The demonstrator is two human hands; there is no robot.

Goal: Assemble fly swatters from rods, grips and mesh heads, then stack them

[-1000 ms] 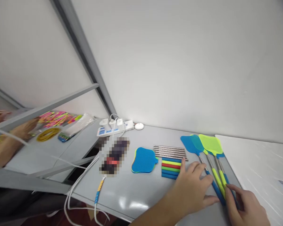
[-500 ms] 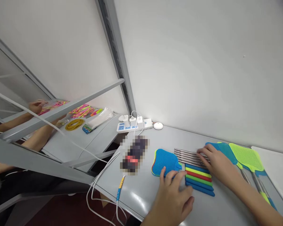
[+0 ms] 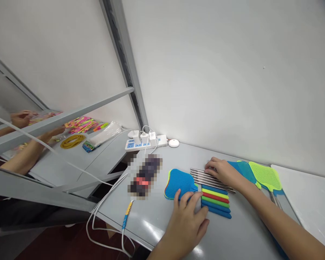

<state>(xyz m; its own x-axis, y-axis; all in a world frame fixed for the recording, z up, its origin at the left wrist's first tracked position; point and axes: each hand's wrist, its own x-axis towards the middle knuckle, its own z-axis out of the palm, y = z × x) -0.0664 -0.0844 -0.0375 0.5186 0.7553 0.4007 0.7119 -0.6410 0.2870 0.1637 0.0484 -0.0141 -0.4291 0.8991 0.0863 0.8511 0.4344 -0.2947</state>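
My left hand (image 3: 185,220) is open, fingers apart, its fingertips at the lower edge of a stack of mesh fly swatter heads (image 3: 181,182), blue on top with yellow and red rims below. My right hand (image 3: 222,173) has its fingers curled onto the upper side of a row of thin metal rods (image 3: 203,178); its thumb is mostly hidden. Just below the rods lies a row of coloured handles (image 3: 216,204), blue, yellow, red and green. Beyond my right forearm lie fly swatters with a yellow-green head (image 3: 265,176) and a blue head (image 3: 246,171).
A power strip (image 3: 162,141) with white chargers and a round white device (image 3: 173,143) stand by the wall. A blurred-out dark object (image 3: 146,177) lies left, joined to a cable (image 3: 127,215). Past the metal frame (image 3: 130,72), another person's arms reach over a table holding a yellow coil (image 3: 73,141).
The view has shifted, so things sit further left. My right hand has moved towards the far side of the rods, which now lie slightly fanned. My left hand stays by the swatter heads.
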